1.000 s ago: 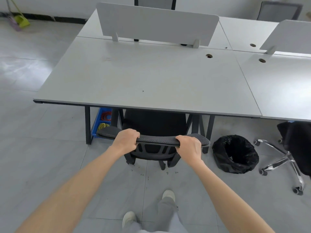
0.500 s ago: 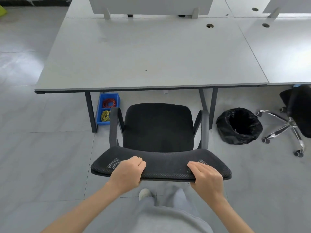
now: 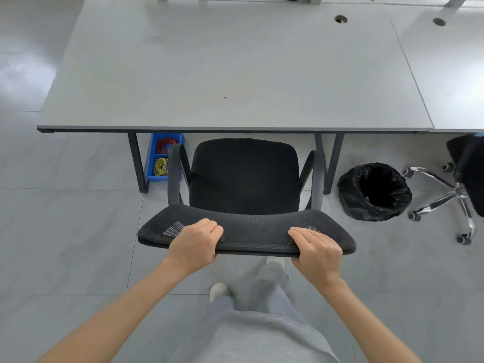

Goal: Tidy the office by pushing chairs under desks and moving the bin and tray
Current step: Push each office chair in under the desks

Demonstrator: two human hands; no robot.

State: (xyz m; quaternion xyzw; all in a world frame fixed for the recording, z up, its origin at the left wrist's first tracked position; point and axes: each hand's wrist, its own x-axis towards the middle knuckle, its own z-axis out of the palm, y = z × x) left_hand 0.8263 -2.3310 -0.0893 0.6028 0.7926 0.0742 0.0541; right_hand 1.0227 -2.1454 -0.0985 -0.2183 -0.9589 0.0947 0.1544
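A black mesh armchair (image 3: 245,176) stands in front of the grey desk (image 3: 230,69), its seat almost wholly out from under the desk edge. My left hand (image 3: 195,243) grips the top of the backrest left of centre. My right hand (image 3: 315,248) grips the same top edge near its right end. A bin lined with a black bag (image 3: 374,192) sits on the floor to the chair's right, just outside the desk legs. A blue tray (image 3: 163,158) with red and yellow bands lies under the desk's left side, beside the left leg.
A second black swivel chair with a chrome star base (image 3: 455,189) stands at the right, next to the bin, in front of the neighbouring desk (image 3: 450,74). Dark desk legs (image 3: 137,163) flank the armchair. Grey tiled floor stretches to the left.
The armchair has come out from under the desk toward me: a second ago only its backrest showed, now the seat is exposed. Both hands stayed on the backrest.
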